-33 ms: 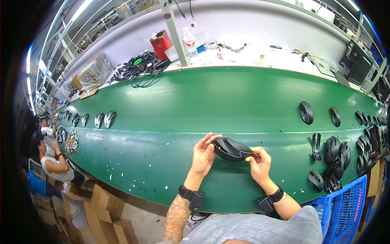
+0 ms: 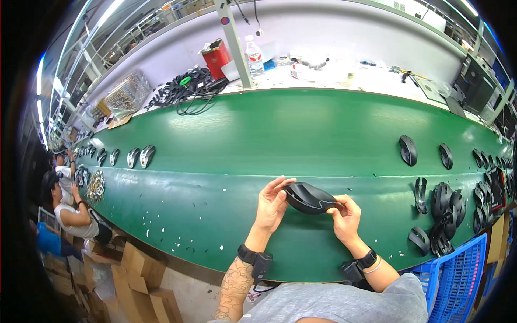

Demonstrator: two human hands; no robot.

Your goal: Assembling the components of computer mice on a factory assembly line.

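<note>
A black computer mouse (image 2: 308,198) is held up between my two hands above the green bench. My left hand (image 2: 271,209) grips its left end, with the thumb on the near side and the fingers behind. At the other end, my right hand (image 2: 346,216) pinches the mouse between thumb and fingers. A thin pale line curves along the shell near the right hand. To the right on the bench lies a pile of black mouse shells (image 2: 441,200), with a forked black plastic part (image 2: 420,195) beside it.
Silver-and-black mice (image 2: 147,156) line the bench at the left, and black mice (image 2: 407,150) at the right. A blue crate (image 2: 458,272) stands by my right arm. Cables (image 2: 186,89) and a bottle (image 2: 253,56) sit on the back shelf. Co-workers (image 2: 72,212) sit far left.
</note>
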